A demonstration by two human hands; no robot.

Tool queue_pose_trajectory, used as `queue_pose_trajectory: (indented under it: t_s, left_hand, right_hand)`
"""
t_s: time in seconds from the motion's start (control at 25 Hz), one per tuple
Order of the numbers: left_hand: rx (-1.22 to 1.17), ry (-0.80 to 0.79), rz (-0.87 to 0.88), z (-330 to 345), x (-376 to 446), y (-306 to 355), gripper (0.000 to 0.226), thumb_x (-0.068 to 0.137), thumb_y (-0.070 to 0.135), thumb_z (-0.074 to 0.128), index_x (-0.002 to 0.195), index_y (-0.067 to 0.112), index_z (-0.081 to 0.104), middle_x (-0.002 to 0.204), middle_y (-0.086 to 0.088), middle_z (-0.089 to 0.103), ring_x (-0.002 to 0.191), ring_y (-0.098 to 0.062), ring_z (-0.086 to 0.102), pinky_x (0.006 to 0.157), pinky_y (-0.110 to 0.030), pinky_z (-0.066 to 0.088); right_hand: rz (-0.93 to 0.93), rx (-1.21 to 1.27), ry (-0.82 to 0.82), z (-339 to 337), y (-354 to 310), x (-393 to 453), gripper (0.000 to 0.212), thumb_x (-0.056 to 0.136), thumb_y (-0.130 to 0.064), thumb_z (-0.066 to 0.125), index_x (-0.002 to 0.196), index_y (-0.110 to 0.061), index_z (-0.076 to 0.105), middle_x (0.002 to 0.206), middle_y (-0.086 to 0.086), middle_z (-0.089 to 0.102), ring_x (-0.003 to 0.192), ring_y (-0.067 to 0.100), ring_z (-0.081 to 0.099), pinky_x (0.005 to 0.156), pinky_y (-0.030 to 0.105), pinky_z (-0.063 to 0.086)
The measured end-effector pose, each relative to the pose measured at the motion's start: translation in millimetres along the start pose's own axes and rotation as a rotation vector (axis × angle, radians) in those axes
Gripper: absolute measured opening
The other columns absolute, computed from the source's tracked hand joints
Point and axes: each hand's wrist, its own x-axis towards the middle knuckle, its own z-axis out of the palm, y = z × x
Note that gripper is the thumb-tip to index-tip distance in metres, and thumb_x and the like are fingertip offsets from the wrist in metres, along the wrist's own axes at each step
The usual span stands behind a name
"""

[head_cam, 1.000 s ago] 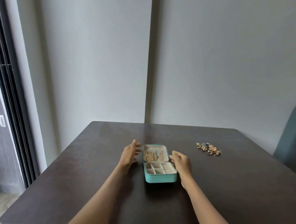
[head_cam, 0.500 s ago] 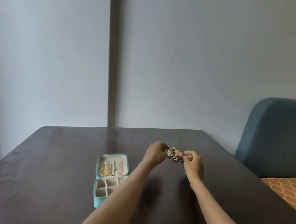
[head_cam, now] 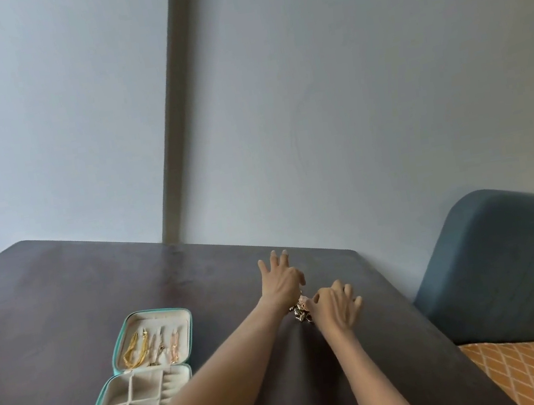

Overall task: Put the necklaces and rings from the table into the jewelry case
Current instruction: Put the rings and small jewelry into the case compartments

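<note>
Both hands sit right of centre over the dark table [head_cam: 63, 288]. Left hand [head_cam: 281, 281] has fingers spread, holding nothing; right hand [head_cam: 334, 303] pinches the rings [head_cam: 300, 311]. The open jewelry case [head_cam: 139, 377] is at lower left, necklaces [head_cam: 138, 348] in its lid.

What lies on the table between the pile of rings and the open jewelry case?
Only the person's left forearm crosses that stretch of dark table. No other object stands between the rings and the jewelry case.
</note>
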Motion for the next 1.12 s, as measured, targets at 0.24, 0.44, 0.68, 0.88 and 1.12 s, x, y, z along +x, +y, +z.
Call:
queue_pose_trajectory:
  t_s: [0.24,0.44,0.68,0.88,1.12]
  left_hand:
    - [0.110,-0.076,0.035,12.8,16.9,5.4,0.028,0.091,0.024,0.054,0.116,0.023,0.065,0.155,-0.013,0.017,0.146,-0.034,0.001,0.112,-0.063,-0.004]
    - [0.074,-0.017,0.029,12.4,13.5,-0.3,0.026,0.086,0.019,0.059,0.110,0.023,0.068,0.137,-0.009,0.043,0.135,-0.027,0.031,0.112,-0.060,0.001]
    - [0.116,0.023,-0.009,15.2,12.0,-5.3,0.028,0.085,0.027,0.061,0.112,0.019,0.067,0.140,-0.007,0.041,0.136,-0.026,0.029,0.112,-0.059,0.003]
    - [-0.245,0.007,-0.019,7.9,14.4,-2.2,0.021,0.084,0.033,0.063,0.099,0.021,0.071,0.132,0.000,0.050,0.127,-0.019,0.042,0.110,-0.048,0.020]
    - [-1.203,-0.198,-0.036,-40.5,-26.1,-17.3,0.012,0.090,0.011,0.058,0.078,0.012,0.055,0.079,-0.003,0.062,0.066,-0.012,0.061,0.062,-0.020,0.052]
  right_hand:
    - [-0.050,-0.075,-0.060,8.9,4.3,15.4,0.034,0.087,-0.048,0.054,0.108,-0.025,0.067,0.123,-0.001,0.055,0.121,0.020,0.041,0.096,0.037,0.030]
    - [0.021,0.102,-0.049,4.1,14.7,14.7,0.023,0.085,-0.044,0.058,0.090,-0.028,0.073,0.113,-0.003,0.060,0.115,0.020,0.046,0.093,0.037,0.032]
    - [0.131,0.485,-0.013,0.0,19.7,13.0,0.020,0.082,-0.041,0.059,0.084,-0.029,0.075,0.102,-0.002,0.063,0.107,0.026,0.050,0.084,0.033,0.036]
    - [0.163,1.001,0.031,-0.9,19.7,10.7,0.018,0.081,-0.034,0.062,0.072,-0.022,0.072,0.072,-0.003,0.066,0.083,0.020,0.061,0.066,0.028,0.047]
    - [0.351,1.808,-0.117,-41.1,-6.7,-16.2,0.010,0.092,-0.012,0.054,0.086,-0.007,0.060,0.084,0.015,0.067,0.072,0.022,0.067,0.060,0.023,0.058]
